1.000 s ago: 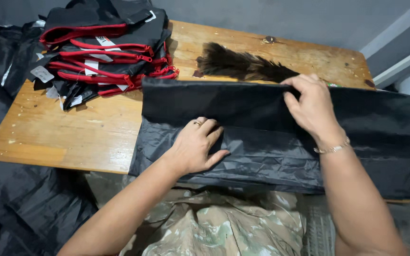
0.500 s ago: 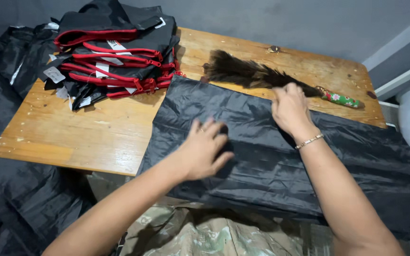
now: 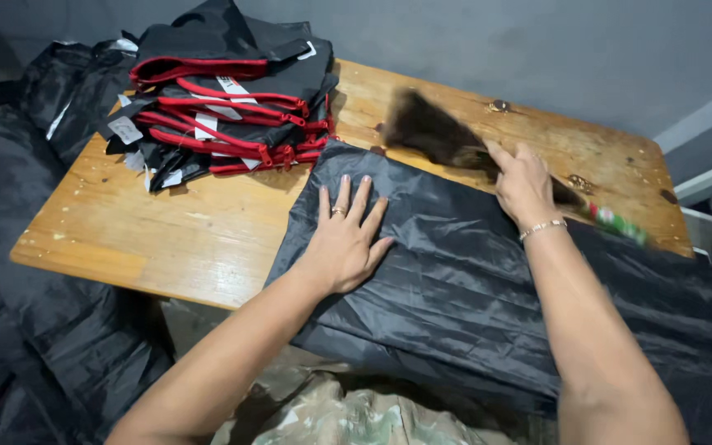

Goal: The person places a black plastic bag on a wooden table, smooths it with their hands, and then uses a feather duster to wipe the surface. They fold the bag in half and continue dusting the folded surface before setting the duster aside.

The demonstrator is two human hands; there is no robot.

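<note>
My left hand (image 3: 345, 239) lies flat and open on the black fabric sheet (image 3: 455, 280), fingers spread, palm pressing the cloth down near its upper left part; it grips nothing. The sheet is spread across the right half of the wooden table (image 3: 175, 231) and hangs over the near edge toward my lap. My right hand (image 3: 525, 185) is at the far edge of the sheet, closed around the feather duster (image 3: 447, 140). The dark plume sticks out to the left of that hand, just past the cloth's far edge, and is blurred. The green and red handle end (image 3: 615, 221) shows to the right of my wrist, over the bare table beside the cloth. My two hands are near each other, the left nearer to me, the right farther and to the right.

At the far left corner of the table sits a stack of folded black bags with red zips (image 3: 224, 107), well apart from both hands. More black cloth (image 3: 35, 330) lies heaped left of the table.

Half a second ago the duster lay on the table beyond the sheet, and my right hand rested on the cloth's edge beside it. Now that hand has it in its grip. My left hand has stayed on the sheet and flattened out.
</note>
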